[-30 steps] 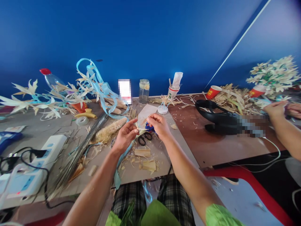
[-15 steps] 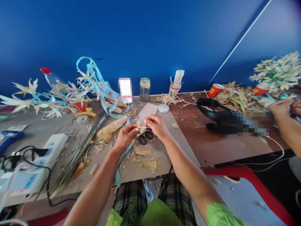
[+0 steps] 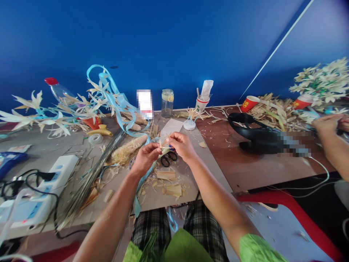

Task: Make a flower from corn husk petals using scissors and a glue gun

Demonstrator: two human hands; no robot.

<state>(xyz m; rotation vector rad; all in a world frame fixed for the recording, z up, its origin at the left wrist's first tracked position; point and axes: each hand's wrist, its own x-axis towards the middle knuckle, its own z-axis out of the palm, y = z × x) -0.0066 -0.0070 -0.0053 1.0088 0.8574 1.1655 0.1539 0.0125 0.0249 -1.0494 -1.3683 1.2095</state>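
Scissors (image 3: 169,157) before paper (image 3: 171,127), jar (image 3: 167,105) behind; power strip (image 3: 63,168) left of corncob (image 3: 132,146).

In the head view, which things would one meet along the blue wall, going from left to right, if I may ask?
Red-capped bottle → pixelated white rectangle → clear lidded jar → white cup with red rim → red paper cup → pale flower bunch.

Two corncobs (image 3: 130,147), one glass jar (image 3: 167,104), one pair of scissors (image 3: 165,161)
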